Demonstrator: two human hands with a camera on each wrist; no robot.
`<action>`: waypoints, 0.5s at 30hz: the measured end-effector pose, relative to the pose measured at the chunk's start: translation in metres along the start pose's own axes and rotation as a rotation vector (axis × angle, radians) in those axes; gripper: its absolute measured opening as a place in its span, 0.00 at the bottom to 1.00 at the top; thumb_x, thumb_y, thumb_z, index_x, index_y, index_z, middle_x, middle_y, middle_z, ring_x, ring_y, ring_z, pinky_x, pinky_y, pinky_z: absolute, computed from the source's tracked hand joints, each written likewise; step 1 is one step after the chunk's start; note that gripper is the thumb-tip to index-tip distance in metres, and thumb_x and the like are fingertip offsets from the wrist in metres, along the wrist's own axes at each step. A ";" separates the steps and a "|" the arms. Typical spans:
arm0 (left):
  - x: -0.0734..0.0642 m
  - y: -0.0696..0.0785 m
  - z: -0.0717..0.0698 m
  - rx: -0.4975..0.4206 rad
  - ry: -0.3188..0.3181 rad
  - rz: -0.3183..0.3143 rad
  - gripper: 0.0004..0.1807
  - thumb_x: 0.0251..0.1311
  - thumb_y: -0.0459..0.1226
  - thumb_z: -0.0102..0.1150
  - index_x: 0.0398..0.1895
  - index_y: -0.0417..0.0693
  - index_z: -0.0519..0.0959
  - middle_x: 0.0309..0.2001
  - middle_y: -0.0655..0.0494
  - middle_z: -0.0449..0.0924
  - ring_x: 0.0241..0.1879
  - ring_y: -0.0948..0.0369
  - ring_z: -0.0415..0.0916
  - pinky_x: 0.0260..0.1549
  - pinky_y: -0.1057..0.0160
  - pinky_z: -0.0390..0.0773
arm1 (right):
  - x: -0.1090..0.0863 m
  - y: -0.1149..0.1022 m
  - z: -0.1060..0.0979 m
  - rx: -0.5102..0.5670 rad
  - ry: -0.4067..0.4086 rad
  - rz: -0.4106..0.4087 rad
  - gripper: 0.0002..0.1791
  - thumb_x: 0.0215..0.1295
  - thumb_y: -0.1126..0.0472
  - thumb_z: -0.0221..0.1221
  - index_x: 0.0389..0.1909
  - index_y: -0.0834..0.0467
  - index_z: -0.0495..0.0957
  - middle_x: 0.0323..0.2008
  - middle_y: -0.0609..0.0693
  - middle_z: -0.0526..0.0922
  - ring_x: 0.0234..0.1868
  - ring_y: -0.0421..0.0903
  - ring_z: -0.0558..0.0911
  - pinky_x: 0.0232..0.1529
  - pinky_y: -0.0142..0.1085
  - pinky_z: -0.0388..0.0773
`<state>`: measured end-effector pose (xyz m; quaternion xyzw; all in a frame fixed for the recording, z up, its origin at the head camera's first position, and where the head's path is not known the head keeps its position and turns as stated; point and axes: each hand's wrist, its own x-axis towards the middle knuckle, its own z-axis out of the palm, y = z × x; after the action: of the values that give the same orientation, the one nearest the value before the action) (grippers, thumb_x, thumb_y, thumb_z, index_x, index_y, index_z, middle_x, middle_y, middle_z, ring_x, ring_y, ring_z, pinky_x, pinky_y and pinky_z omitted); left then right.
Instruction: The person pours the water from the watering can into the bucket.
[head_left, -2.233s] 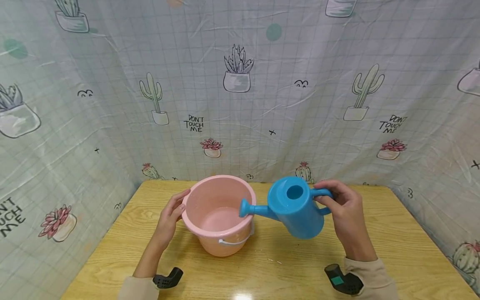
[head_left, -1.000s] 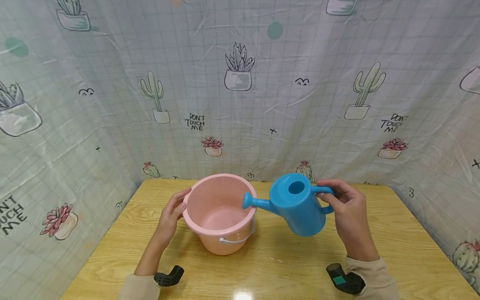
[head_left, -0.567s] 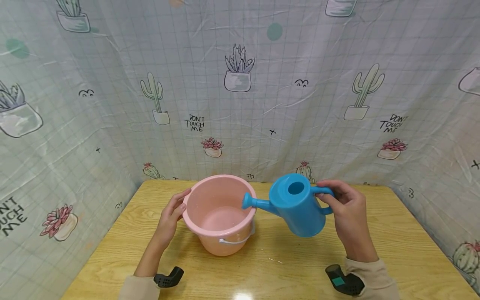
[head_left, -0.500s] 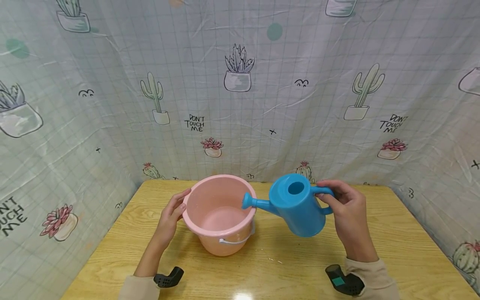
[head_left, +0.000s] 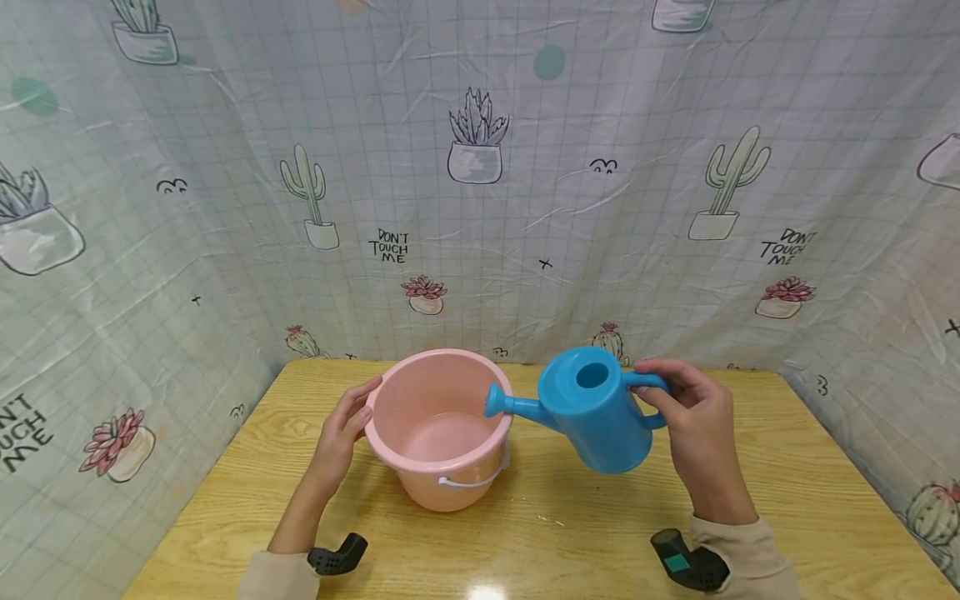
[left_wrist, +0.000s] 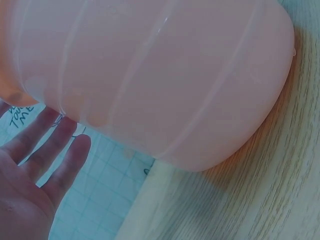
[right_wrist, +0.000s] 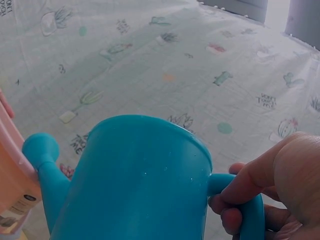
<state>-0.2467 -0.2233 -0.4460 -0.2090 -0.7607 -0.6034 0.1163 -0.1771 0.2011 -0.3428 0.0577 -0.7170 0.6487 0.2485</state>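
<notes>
A pink bucket stands upright on the table, its white handle hanging down the near side. My left hand rests at the bucket's left rim. In the left wrist view, its fingers are fairly straight against the outer wall. My right hand grips the handle of a blue watering can, also seen in the right wrist view. The can tilts left, with its spout head over the bucket's right rim. Whether water flows from it cannot be made out.
The wooden table carries small wet-looking marks to the right of the bucket. A cactus-patterned sheet hangs behind the table and along both sides.
Compared with about two seconds ago, the watering can and right hand are slightly higher and further right. The bucket and left hand have stayed in place. Little differs over the last second.
</notes>
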 end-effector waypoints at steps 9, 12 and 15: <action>0.000 -0.001 0.001 0.006 0.006 -0.002 0.23 0.74 0.35 0.37 0.70 0.47 0.64 0.66 0.38 0.68 0.58 0.72 0.73 0.48 0.71 0.77 | 0.000 -0.001 -0.001 -0.008 -0.009 -0.006 0.12 0.65 0.69 0.58 0.47 0.71 0.77 0.41 0.41 0.83 0.41 0.36 0.84 0.45 0.25 0.78; 0.000 -0.001 0.001 0.006 0.005 0.000 0.23 0.74 0.34 0.37 0.70 0.47 0.64 0.66 0.38 0.68 0.58 0.72 0.73 0.48 0.70 0.77 | 0.000 -0.001 -0.002 0.008 -0.015 -0.007 0.12 0.65 0.69 0.58 0.47 0.71 0.77 0.41 0.42 0.83 0.41 0.36 0.84 0.45 0.25 0.78; 0.000 0.000 0.001 0.004 0.007 0.002 0.23 0.74 0.34 0.37 0.70 0.47 0.64 0.66 0.38 0.68 0.58 0.72 0.73 0.48 0.70 0.77 | 0.000 -0.002 -0.002 0.025 -0.022 -0.008 0.12 0.65 0.69 0.58 0.47 0.72 0.77 0.41 0.43 0.83 0.41 0.36 0.83 0.45 0.25 0.78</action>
<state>-0.2469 -0.2227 -0.4465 -0.2073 -0.7614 -0.6024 0.1199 -0.1755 0.2031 -0.3411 0.0709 -0.7113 0.6560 0.2423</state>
